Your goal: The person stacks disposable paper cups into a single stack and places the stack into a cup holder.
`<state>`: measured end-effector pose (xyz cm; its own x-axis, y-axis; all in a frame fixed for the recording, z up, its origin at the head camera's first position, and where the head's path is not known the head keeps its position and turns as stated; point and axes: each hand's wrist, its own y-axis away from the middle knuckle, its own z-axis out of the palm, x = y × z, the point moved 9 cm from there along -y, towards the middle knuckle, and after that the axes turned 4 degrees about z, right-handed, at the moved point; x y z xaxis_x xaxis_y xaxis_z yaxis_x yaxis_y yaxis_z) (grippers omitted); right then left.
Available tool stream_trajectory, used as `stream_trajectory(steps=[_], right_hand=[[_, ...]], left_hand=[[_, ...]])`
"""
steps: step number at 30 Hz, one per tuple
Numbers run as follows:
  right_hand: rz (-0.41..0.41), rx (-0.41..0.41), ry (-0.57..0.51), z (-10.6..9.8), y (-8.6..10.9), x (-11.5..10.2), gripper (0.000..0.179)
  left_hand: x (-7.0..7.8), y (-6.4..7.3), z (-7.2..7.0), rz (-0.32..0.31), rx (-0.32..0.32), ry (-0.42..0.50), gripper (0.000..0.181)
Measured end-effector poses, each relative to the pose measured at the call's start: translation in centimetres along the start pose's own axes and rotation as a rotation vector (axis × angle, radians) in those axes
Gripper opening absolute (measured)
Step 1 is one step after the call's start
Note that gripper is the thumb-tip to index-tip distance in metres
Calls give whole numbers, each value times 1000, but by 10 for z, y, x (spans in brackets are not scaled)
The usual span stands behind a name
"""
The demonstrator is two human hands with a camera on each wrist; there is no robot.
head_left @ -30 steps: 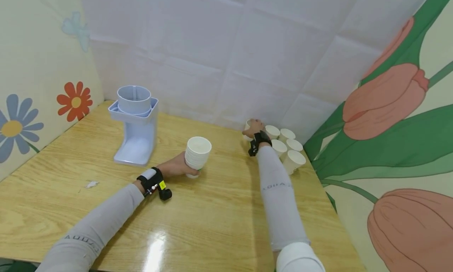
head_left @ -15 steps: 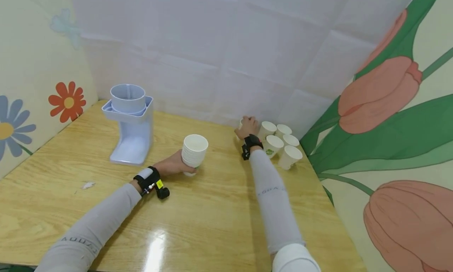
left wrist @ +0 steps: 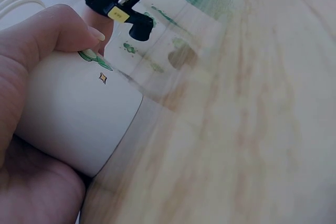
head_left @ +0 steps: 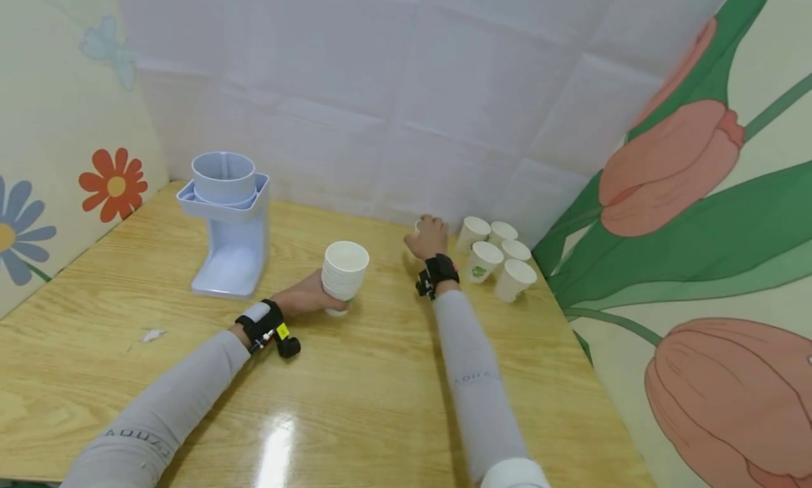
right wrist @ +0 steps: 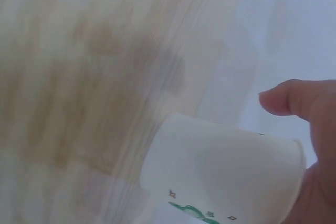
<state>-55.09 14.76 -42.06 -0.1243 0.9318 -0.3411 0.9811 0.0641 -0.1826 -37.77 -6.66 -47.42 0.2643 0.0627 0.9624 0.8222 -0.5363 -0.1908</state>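
Note:
My left hand (head_left: 307,295) grips a stack of white paper cups (head_left: 345,271) near its lower part, upright close over the wooden table. In the left wrist view, the thumb lies across the lowest cup (left wrist: 79,108), which has a green leaf print. My right hand (head_left: 429,238) is at the back of the table beside a single paper cup (right wrist: 220,171), mostly hidden behind it in the head view. In the right wrist view, the thumb (right wrist: 291,98) is held out, apart from that cup's side; the other fingers are hidden.
Several paper cups (head_left: 483,261) stand upright in a group right of my right hand, near the patterned side wall. A light blue plastic stand with a round holder (head_left: 224,181) is at the back left. A small white scrap (head_left: 152,335) lies on the table (head_left: 355,410).
My right hand has moved left, away from the group of cups, with the single cup shifting left alongside it. The left hand keeps its grip on the stack. The head view has turned slightly.

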Motion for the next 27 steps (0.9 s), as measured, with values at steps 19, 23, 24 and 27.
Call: stream_trajectory(steps=[19,23,24,27], right_hand=[[12,-95,-200,-11,53,-12,61],[23,-136,-198,-14,53,-12,58],[28,-152,-198,-14,53,-13,58],[43,-199,-171,-19,56,-15,57]], left_hand=[[-1,3,2,2,6,3,80],[2,3,2,1,3,6,81],[2,3,2,1,2,7,82],[4,3,2,4,2,9,83]])
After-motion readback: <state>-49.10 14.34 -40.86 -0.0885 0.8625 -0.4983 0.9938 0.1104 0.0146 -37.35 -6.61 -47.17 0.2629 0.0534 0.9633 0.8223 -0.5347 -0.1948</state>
